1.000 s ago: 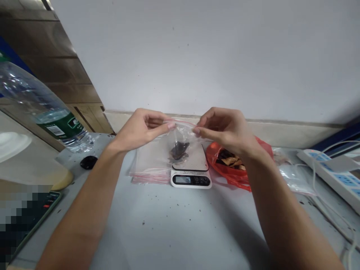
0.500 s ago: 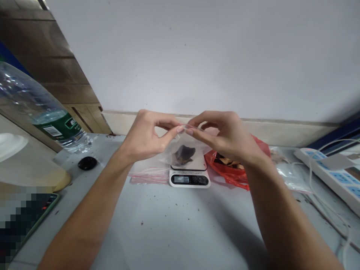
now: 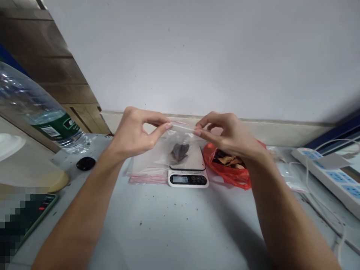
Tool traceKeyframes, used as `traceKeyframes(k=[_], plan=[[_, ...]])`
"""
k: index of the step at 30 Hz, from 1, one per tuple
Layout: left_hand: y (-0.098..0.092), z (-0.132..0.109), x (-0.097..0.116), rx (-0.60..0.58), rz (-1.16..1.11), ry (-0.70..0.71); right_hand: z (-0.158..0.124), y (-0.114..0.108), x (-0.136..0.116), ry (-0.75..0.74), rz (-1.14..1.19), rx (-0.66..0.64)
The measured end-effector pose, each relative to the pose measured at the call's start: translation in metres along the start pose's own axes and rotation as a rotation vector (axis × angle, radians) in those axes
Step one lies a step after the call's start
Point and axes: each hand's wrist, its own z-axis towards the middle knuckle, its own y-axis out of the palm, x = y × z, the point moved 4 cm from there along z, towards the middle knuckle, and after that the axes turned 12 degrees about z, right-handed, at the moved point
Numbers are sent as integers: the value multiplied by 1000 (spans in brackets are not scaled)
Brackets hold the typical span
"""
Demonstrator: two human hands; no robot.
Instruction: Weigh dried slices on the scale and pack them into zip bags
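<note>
Head view, first voice: What is being held, and where is it?

Second voice: A small clear zip bag hangs in the air just above and behind a white kitchen scale. A dark dried piece sits low inside it.

First voice: How would that bag handle?

Second voice: It is probably very light, thin and limp, and a little slick. Gripped by its body, it would likely sag and fold. The stiffer seal strip along the top edge looks like the best place to take hold, at its two ends. The piece inside seems dry and may be brittle.

First voice: And the hands?

Second voice: The left hand pinches the strip's left end between thumb and forefinger, closed almost fully on it, with the other fingers loosely curled. The right hand pinches the right end the same way. The strip is stretched level between them.

First voice: What lies around the scale?

Second voice: A flat stack of empty bags with red strips lies against its left side. Just to its right is an open red plastic bag holding brownish dried pieces. Well to the left are a black cap and a clear water bottle. Well to the right is a white power strip. Everything rests on a pale worktop speckled with dark crumbs.
</note>
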Motion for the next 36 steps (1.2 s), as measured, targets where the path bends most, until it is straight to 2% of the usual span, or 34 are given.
traceKeyframes(k=[5, 12, 18, 22, 25, 28, 31, 33, 35, 36], plan=[[1, 2, -12, -41, -44, -73, -2, -13, 16, 53, -95, -49], [6, 5, 0, -93, -55, -51, -4, -24, 10, 115, -158, -61], [-2, 8, 11, 1, -24, -11, -12, -34, -1, 162, -158, -189], [-2, 9, 10, 14, -38, -31, -12, -35, -4, 99, -242, -176], [-1, 9, 10, 32, -72, -56, -13, -30, -7, 110, -164, -175], [6, 9, 18, 37, -119, -32, -12, -13, -9, 136, 21, -256], [14, 7, 26, 98, -160, -28, -9, 6, -6, 177, 119, -339], [18, 7, 24, 134, -189, -70, -6, 13, -1, 195, 136, -329], [22, 8, 17, 90, -235, -114, -3, 14, 2, 185, 145, -288], [24, 8, 13, 26, -261, -127, -3, 13, 3, 180, 147, -265]])
